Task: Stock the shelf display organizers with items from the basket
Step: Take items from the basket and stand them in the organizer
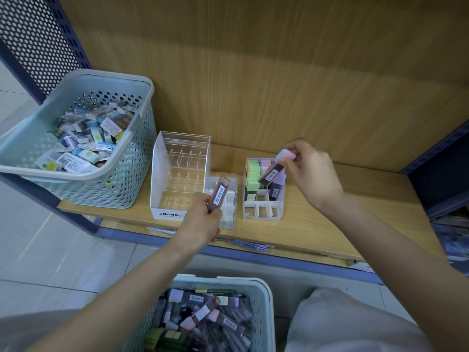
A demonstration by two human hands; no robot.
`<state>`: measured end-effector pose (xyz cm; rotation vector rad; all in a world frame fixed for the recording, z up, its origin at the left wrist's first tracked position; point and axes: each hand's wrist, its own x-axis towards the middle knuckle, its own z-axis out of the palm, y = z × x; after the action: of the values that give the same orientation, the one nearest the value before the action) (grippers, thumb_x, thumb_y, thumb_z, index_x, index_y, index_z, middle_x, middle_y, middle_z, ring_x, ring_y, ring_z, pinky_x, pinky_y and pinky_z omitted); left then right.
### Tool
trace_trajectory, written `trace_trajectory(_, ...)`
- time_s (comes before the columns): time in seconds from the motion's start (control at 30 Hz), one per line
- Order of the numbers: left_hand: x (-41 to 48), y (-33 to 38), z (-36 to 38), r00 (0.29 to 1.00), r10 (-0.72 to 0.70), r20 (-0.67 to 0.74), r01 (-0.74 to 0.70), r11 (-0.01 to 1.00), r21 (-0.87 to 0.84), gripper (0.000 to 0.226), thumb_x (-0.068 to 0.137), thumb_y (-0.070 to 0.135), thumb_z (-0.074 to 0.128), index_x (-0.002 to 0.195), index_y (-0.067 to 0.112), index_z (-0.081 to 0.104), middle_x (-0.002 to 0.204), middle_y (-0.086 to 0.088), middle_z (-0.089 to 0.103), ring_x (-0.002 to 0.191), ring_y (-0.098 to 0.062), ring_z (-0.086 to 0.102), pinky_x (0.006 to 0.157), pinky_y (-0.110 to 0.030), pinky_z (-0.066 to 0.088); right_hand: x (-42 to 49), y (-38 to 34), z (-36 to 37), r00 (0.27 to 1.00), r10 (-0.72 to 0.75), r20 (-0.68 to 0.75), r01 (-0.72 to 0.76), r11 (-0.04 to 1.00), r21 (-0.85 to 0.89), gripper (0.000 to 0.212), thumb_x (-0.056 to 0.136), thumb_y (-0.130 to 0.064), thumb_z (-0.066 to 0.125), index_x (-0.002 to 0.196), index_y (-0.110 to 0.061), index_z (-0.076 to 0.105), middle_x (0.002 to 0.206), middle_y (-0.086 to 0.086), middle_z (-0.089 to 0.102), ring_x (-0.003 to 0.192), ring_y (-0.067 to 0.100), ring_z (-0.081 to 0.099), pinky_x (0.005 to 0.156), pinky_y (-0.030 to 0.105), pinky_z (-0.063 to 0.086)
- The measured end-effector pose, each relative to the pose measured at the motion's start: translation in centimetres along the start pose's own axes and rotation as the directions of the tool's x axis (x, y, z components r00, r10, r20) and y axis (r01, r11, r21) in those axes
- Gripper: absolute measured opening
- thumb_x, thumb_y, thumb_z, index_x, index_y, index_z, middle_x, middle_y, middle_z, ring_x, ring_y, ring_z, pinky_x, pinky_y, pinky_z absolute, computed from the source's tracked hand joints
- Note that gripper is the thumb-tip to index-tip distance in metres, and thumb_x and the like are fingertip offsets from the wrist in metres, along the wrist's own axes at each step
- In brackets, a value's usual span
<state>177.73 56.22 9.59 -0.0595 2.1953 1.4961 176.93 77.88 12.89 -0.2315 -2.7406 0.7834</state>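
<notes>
Above the basket (238, 278), left hand (203, 219) curled round a brown eraser (220, 193) held upright over the small organizer (229, 214), then a pink-tipped eraser (272, 171) tilted above the half-filled organizer (261, 212), pinched at its top by the right hand (312, 171).

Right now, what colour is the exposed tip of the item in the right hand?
Pale blue and pink, on the eraser; head view.

Matt wood-grain shelf (279, 232), perforated plastic basket (132, 174), glossy clear acrylic organizer (182, 158), perforated metal side panel (33, 34).
</notes>
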Motion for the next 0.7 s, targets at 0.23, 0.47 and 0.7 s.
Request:
trace_trajectory(0.23, 0.5, -0.7, -0.4, 0.999, -0.030, 0.024, 0.029, 0.999, 0.033, 0.018, 0.097, 0.008, 0.043, 0.085, 0.020, 0.037, 0.076, -0.005, 0.050, 0.051, -0.013, 0.048, 0.044, -0.018, 0.043, 1.0, 1.2, 0.5, 0.999, -0.021, -0.039, 0.021, 1.000, -0.008, 0.007, 0.092, -0.015, 0.052, 0.096, -0.015, 0.057, 0.091, -0.001, 0.066, 0.080, 0.022, 0.061, 0.071, 0.038, 0.049)
trace_trajectory(0.47, 0.8, -1.1, -0.2, 1.000, -0.026, -0.003, 0.026, 0.999, 0.040, 0.011, 0.098, 0.010, 0.042, 0.091, 0.019, 0.042, 0.081, -0.001, 0.051, 0.055, -0.015, 0.051, 0.046, -0.018, 0.043, 1.5, 2.1, 2.7, 0.991, -0.087, 0.103, 0.096, 0.992, -0.086, 0.007, 0.091, -0.018, 0.058, 0.097, -0.014, 0.060, 0.096, 0.000, 0.064, 0.083, 0.022, 0.061, 0.073, 0.040, 0.050)
trace_trajectory(0.7, 0.8, -0.7, -0.2, 1.000, 0.025, 0.004, -0.025, 0.999, 0.020, 0.010, 0.096, 0.010, 0.047, 0.092, 0.018, 0.052, 0.077, 0.001, 0.052, 0.060, -0.014, 0.054, 0.051, -0.020, 0.047, 2.4, 2.9, 4.1, 0.968, -0.167, 0.188, 0.210, 0.948, -0.240, 0.014, 0.091, -0.019, 0.058, 0.102, -0.015, 0.065, 0.103, 0.001, 0.058, 0.089, 0.022, 0.057, 0.067, 0.030, 0.042)
